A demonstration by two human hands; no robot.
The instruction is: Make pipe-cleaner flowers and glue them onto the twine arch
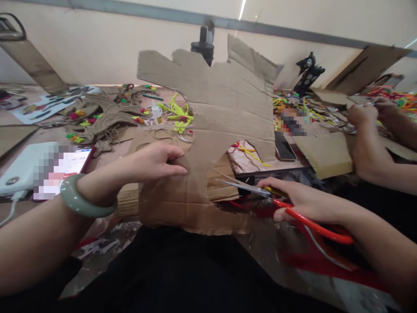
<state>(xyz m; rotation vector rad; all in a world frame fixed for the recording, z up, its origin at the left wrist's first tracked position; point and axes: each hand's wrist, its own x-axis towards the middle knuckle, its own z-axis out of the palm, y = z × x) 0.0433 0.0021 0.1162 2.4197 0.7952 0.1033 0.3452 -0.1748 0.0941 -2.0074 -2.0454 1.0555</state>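
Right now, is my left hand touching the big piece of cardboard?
Touching. The head view shows your left hand pinching the cardboard on its left side, the thumb lying against the near face.

Ahead of you stands a plain cream wall point(130, 52), crossed by a grey-blue band point(146, 15) that slants down toward your right. Above the band, the upper surface point(299, 17) is pale too. A thin, bright streak point(242, 9) cuts across it near the top, and a shorter streak point(411, 43) shows at your far right. Your table point(291, 164) has a pale pinkish top that reaches back to the wall, with a dark front edge point(276, 172) right of centre. The light reaching you is soft and fairly dim; below the table, you can't clearly make out the floor.
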